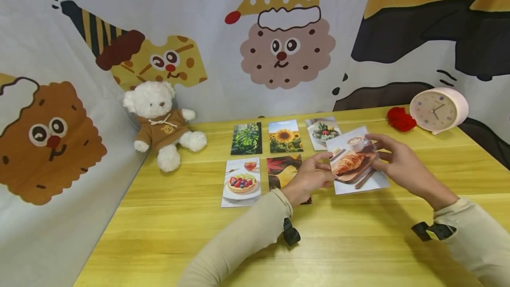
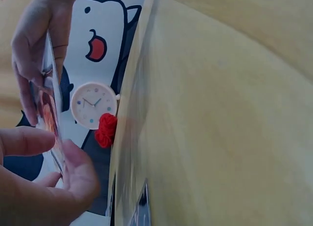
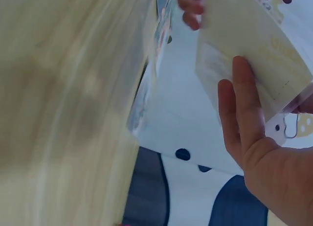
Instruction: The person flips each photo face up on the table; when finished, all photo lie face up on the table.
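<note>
Above the table, both hands hold a postcard (image 1: 350,163) printed with a croissant and a cup of coffee. My left hand (image 1: 307,181) pinches its left edge, thumb on the picture side and fingers behind, as the left wrist view shows. My right hand (image 1: 408,168) grips the right edge, with two fingers (image 3: 248,96) against the pale back. On the table lie a green-leaf card (image 1: 246,138), a sunflower card (image 1: 285,136), a card with a bowl of greenery (image 1: 322,132) partly covered by the held one, and a fruit-tart card (image 1: 241,183). An autumn-leaf card (image 1: 280,169) sits partly behind my left hand.
A white teddy bear (image 1: 163,125) in a brown hoodie sits at the table's back left. At the back right stand a pink alarm clock (image 1: 438,110) and a red flower (image 1: 400,119). A cartoon-printed cloth (image 1: 223,56) hangs behind the wooden table (image 1: 338,242).
</note>
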Demonstrator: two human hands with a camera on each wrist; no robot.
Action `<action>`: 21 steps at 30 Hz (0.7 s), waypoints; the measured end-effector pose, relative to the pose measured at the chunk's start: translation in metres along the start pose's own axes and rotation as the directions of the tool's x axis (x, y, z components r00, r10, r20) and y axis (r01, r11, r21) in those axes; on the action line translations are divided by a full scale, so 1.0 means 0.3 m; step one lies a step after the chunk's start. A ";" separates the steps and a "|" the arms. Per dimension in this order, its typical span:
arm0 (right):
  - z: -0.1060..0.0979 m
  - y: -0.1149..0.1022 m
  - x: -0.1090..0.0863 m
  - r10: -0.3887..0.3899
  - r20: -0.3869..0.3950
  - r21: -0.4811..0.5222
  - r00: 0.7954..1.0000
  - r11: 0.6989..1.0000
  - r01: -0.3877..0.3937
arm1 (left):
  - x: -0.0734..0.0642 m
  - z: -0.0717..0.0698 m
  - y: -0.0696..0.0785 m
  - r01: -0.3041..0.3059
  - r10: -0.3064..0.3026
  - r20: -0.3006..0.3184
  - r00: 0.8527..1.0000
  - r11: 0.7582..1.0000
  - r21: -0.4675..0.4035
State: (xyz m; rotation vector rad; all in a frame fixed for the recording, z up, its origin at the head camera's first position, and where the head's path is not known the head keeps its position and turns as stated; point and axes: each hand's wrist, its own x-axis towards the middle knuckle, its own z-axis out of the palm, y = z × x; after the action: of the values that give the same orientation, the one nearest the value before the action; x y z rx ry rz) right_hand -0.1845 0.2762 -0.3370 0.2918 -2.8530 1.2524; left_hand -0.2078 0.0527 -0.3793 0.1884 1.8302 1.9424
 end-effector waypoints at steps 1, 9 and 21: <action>-0.002 0.005 0.000 0.015 0.009 0.008 1.000 1.000 -0.015 | 0.000 -0.001 -0.001 -0.007 0.007 -0.001 1.000 1.000 0.007; 0.006 0.056 0.002 0.047 0.064 0.032 0.997 0.998 -0.049 | -0.002 -0.006 -0.007 -0.042 0.044 -0.033 0.999 0.998 0.045; 0.042 0.118 0.028 -0.031 0.108 -0.237 0.994 0.970 0.056 | 0.006 -0.019 -0.021 0.024 -0.022 -0.065 0.998 0.999 0.026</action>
State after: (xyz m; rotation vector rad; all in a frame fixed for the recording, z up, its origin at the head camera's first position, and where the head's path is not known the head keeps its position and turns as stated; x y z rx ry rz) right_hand -0.1981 0.2892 -0.3707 0.4214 -3.0259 0.8963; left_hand -0.2103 0.0483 -0.3865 0.1141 1.8921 1.9301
